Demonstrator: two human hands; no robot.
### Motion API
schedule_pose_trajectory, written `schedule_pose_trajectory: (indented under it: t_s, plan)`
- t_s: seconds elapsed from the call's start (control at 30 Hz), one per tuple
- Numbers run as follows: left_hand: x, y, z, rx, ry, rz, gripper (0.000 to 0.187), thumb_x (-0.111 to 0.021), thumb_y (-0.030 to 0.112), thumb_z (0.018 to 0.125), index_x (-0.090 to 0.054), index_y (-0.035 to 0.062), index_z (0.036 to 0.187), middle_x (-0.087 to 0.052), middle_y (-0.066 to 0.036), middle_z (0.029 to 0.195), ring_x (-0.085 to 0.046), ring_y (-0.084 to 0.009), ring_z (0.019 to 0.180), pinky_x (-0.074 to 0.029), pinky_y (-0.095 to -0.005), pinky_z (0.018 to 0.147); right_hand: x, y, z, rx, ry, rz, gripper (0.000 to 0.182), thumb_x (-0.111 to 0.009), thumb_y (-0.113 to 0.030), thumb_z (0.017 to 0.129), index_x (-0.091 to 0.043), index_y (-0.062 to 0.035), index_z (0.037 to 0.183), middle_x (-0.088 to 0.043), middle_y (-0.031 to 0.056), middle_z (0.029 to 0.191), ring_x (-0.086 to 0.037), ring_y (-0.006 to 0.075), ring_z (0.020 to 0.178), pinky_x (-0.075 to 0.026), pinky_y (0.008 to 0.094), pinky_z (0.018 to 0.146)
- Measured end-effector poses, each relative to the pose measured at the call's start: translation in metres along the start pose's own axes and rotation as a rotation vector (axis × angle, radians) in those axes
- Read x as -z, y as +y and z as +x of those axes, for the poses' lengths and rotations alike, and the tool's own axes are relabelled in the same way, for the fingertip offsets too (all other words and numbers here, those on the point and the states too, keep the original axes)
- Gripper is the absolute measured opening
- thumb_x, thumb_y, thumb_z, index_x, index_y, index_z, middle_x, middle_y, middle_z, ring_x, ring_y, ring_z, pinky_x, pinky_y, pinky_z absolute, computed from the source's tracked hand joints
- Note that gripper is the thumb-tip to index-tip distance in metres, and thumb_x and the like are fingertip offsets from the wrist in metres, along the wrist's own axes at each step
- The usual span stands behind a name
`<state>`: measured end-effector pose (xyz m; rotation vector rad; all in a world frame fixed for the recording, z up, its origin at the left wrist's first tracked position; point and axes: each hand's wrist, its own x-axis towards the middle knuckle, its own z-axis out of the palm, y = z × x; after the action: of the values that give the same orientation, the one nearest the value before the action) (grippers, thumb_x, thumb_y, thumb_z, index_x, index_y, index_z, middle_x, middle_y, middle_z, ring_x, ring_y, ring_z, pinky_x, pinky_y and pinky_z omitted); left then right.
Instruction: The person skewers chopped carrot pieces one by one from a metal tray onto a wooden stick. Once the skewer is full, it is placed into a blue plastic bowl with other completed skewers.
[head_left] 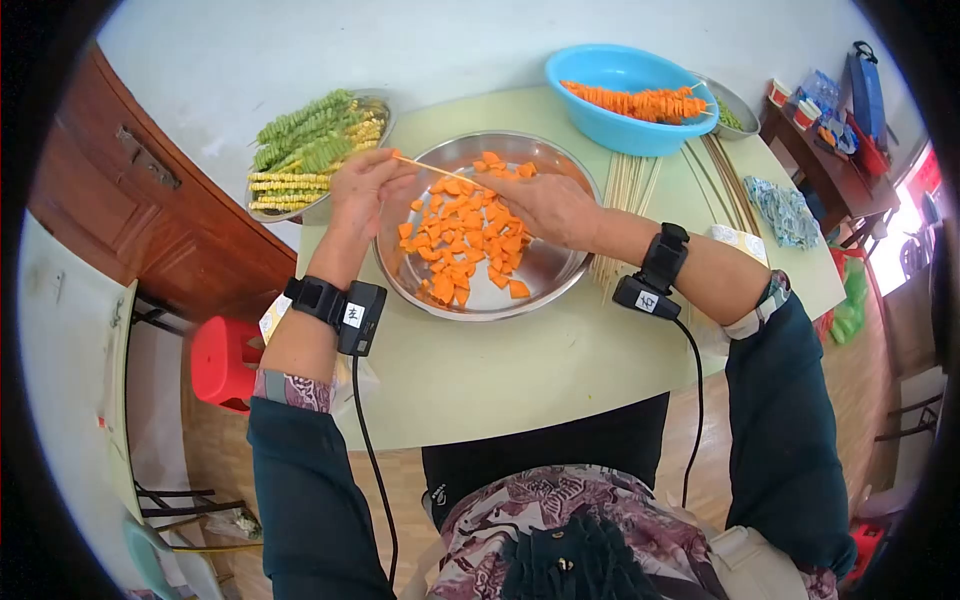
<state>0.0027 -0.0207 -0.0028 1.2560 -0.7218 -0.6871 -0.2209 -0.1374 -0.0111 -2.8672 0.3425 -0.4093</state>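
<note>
My right hand (552, 207) is closed on a thin bamboo skewer (432, 168), which slants across the top of the steel basin. At the skewer's far end my left hand (368, 188) pinches a small carrot piece (395, 155); its fingertips are partly hidden. Below both hands, many cut carrot pieces (465, 232) lie loose in the wide steel basin (483, 312). Beyond my right hand, a blue plastic basin (625, 135) holds skewers threaded with carrot (635, 102). Left of my left hand, a metal tray (300, 213) carries green and yellow vegetable skewers (315, 150).
Bare skewers (630, 190) lie on the pale table (510, 385), right of the steel basin. A patterned cloth (782, 212) is near the right edge, and a metal bowl (738, 105) stands behind the blue basin. On the floor at left is a red stool (225, 362).
</note>
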Motion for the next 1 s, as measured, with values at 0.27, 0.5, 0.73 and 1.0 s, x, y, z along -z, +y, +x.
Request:
schedule_pose_trajectory:
  t_s: [0.27,0.5,0.73,1.0]
  plan:
    - [0.003,-0.006,0.005,-0.048,0.027,-0.02,0.024,-0.056,-0.001,0.082,-0.05,-0.0128,0.102,-0.058,-0.021,0.094,-0.063,-0.0268,0.083,-0.055,-0.0286,0.069,0.0,0.001,0.0,-0.033,-0.036,-0.041,0.05,-0.045,-0.009,0.082,-0.037,-0.0157,0.131,-0.058,0.0174,0.064,-0.058,0.0314,0.057,-0.046,0.0417,0.052]
    - [0.0,-0.008,0.006,-0.129,0.067,0.17,0.017,-0.057,-0.001,0.081,-0.054,-0.009,0.096,-0.061,-0.017,0.089,-0.064,-0.0236,0.078,-0.054,-0.0257,0.065,-0.001,0.003,0.0,-0.028,-0.036,-0.054,0.053,-0.048,-0.006,0.08,-0.038,-0.0153,0.131,-0.059,0.0162,0.066,-0.058,0.0301,0.056,-0.047,0.0402,0.051]
    - [-0.003,-0.011,0.004,-0.276,0.081,0.426,0.014,-0.057,0.001,0.081,-0.057,-0.0085,0.092,-0.062,-0.015,0.082,-0.064,-0.0194,0.073,-0.053,-0.0243,0.063,0.007,-0.005,-0.005,-0.033,-0.041,-0.056,0.056,-0.053,-0.002,0.074,-0.039,-0.0113,0.128,-0.06,0.0168,0.067,-0.061,0.0305,0.061,-0.05,0.0395,0.055]
    - [0.001,-0.011,0.008,-0.318,0.077,0.599,0.014,-0.055,0.0,0.081,-0.057,-0.009,0.092,-0.062,-0.014,0.082,-0.064,-0.0176,0.073,-0.053,-0.0233,0.064,0.007,-0.006,-0.004,-0.016,-0.044,-0.01,0.06,-0.054,0.002,0.071,-0.039,-0.0101,0.128,-0.06,0.0181,0.071,-0.061,0.0319,0.066,-0.05,0.0416,0.057]
